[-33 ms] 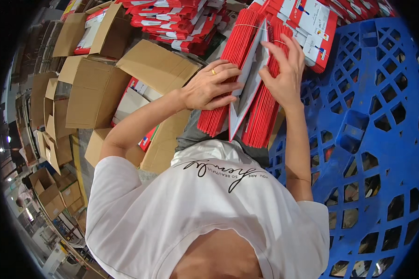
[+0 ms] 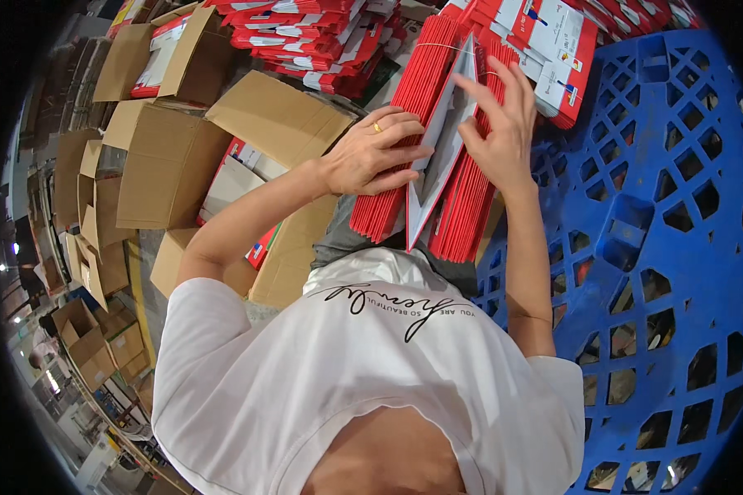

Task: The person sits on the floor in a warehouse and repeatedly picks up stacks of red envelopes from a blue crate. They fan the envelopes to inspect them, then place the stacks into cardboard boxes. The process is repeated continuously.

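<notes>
Two tied bundles of red-edged folded cardboard stand on edge over my lap, a left bundle (image 2: 425,74) and a right bundle (image 2: 458,210). Between them a white-and-grey folded card (image 2: 429,186) with red edges stands spread in a V. My left hand (image 2: 380,153), with a ring on one finger, lies across the left bundle. Its fingers curl over the bundle's inner edge and the fingertips reach the card; the thumb is hidden. Above the right bundle is my right hand (image 2: 504,128), fingers spread, the index finger pointing toward the card's upper part. Nothing shows in its grasp.
A blue plastic pallet (image 2: 685,276) with a lattice surface fills the right side. Open brown cartons (image 2: 161,169) stand at the left, some with red-and-white packs inside. Stacked red-and-white flat packs (image 2: 305,41) lie beyond the bundles, with more packs (image 2: 565,49) at the far right.
My right hand has shifted slightly left, its index finger now nearer the card's upper edge. The left hand and the bundles stay almost in place.
</notes>
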### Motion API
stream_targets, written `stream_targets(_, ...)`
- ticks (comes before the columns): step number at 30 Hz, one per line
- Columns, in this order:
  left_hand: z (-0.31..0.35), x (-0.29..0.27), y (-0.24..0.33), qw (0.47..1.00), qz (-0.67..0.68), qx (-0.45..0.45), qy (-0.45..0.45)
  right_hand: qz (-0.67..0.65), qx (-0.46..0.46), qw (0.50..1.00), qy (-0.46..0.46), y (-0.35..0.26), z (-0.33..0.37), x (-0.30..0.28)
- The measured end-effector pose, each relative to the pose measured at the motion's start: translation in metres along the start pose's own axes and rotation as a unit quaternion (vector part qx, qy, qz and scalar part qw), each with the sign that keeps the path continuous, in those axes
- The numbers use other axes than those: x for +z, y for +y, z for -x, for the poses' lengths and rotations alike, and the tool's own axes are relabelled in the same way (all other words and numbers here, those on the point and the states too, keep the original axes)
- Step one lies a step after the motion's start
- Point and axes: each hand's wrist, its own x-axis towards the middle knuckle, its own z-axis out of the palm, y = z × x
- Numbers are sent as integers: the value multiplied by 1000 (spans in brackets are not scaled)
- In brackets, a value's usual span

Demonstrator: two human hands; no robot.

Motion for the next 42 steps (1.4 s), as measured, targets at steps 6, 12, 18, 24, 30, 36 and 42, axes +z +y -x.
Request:
stream_targets(6,-1,2,0,1000,-12,-2,7,25,-56,995,-76,2,1,5)
stream_targets(12,2,0,-2,1000,-10,-16,-6,9,-30,999,-4,5,1,-3)
stream_targets(18,-6,3,5,1000,11,-8,12,47,14,998,38,-3,-2,7)
stream_targets(24,-10,1,4,1000,22,4,14,38,29,998,34,6,-1,6)
stream_targets(30,0,6,2,998,15,0,61,-7,0,1000,-1,2,-3,-1)
stream_targets(36,2,2,-1,999,-19,-18,29,25,-49,998,-33,10,-2,3)
stream_targets(42,8,3,-6,999,-26,-11,22,40,-18,999,20,6,-6,4)
